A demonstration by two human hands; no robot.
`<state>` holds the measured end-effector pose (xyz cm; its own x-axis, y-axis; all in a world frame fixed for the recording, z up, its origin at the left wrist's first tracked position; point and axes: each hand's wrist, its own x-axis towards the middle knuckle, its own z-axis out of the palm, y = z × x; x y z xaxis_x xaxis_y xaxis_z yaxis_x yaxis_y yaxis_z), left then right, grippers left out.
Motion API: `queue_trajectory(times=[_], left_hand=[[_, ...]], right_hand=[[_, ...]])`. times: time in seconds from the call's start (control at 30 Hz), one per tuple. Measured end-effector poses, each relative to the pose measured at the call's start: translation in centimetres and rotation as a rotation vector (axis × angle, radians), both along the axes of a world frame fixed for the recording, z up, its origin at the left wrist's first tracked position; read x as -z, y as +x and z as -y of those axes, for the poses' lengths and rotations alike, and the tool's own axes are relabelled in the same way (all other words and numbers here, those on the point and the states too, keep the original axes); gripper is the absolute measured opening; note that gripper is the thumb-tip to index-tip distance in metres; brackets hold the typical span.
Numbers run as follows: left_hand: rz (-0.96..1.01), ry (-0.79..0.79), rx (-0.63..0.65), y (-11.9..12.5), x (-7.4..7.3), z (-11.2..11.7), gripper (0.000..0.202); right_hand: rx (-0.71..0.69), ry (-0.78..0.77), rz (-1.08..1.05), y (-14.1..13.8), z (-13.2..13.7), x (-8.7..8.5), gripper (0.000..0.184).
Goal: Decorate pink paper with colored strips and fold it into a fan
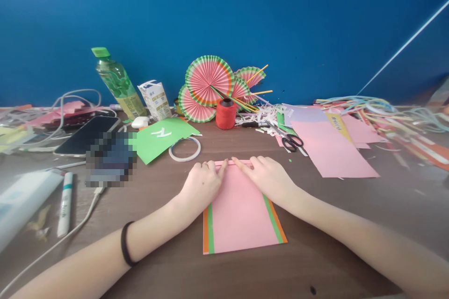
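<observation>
A pink paper sheet [240, 215] with green and orange strips along both long sides lies on the brown table [315, 243] in front of me. My left hand [201, 184] and my right hand [268, 177] both rest on its far edge. Their fingertips press down a narrow fold there, index fingers almost meeting at the middle. The left wrist wears a black band. Finished pleated watermelon-coloured paper fans [210, 81] stand at the back against the blue wall.
Black scissors [293, 142], loose pink sheets [329, 152] and paper strips [379, 112] lie to the right. A red thread spool [226, 114], tape ring [184, 149], green paper [159, 140], carton [155, 99], green bottle [117, 84], phone [87, 135], marker [65, 203] and cables lie left.
</observation>
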<state>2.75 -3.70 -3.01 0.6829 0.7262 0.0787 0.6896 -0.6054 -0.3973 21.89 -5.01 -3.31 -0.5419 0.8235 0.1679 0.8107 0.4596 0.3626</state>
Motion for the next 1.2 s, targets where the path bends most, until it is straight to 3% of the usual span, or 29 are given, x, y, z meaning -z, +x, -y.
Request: queue_trajectory(times=[0.77,1.2], left_hand=[[-0.007,-0.077,-0.023,0.34,-0.04,-0.07,0.047],[-0.024,0.039,0.011,0.28,0.71,0.04,0.044]], right_hand=[[0.0,0.057,0.072,-0.46,0.04,0.54,0.05],[0.005,0.09,0.03,-0.64,0.15,0.79,0.046]])
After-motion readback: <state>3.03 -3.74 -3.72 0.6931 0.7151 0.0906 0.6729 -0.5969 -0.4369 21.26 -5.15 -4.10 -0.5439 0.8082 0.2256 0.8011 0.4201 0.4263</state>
